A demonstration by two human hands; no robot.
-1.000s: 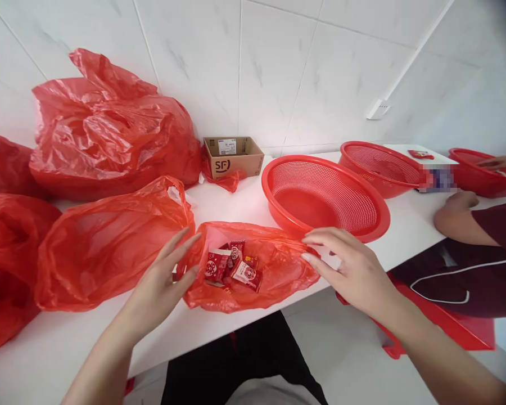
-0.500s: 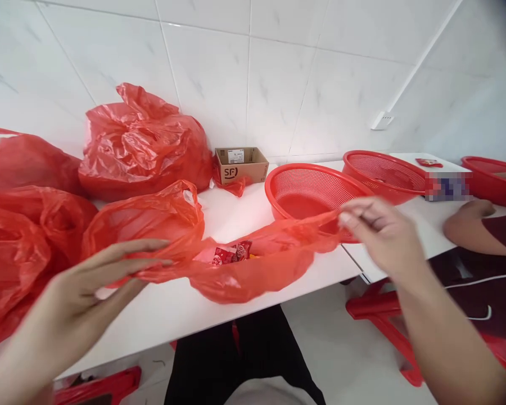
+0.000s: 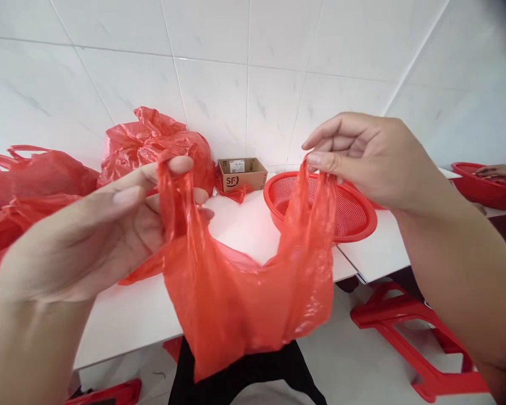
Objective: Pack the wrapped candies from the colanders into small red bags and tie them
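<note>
A red plastic bag [image 3: 253, 298] hangs by its two handles in front of me, partly over the table edge and above my lap. My left hand [image 3: 130, 219] holds one handle, which is looped over its index finger. The other handle is pinched between the thumb and fingers of my right hand [image 3: 349, 149], higher up. The bag's mouth sags between the handles, and its contents are hidden behind the plastic. Just behind my right hand and the bag stands a red perforated basket [image 3: 354, 222] on the white table [image 3: 231, 222].
Full red bags [image 3: 156, 138] crowd the table's left and back. A small cardboard box [image 3: 244, 175] stands near the tiled wall. At the far right, another person's hand [image 3: 497, 170] is over a red basket [image 3: 484, 188]. A red stool [image 3: 405, 320] stands below at right.
Both hands have lifted the bag off the table toward me and now hold it up by its handles. The small red packets seen inside it are now hidden.
</note>
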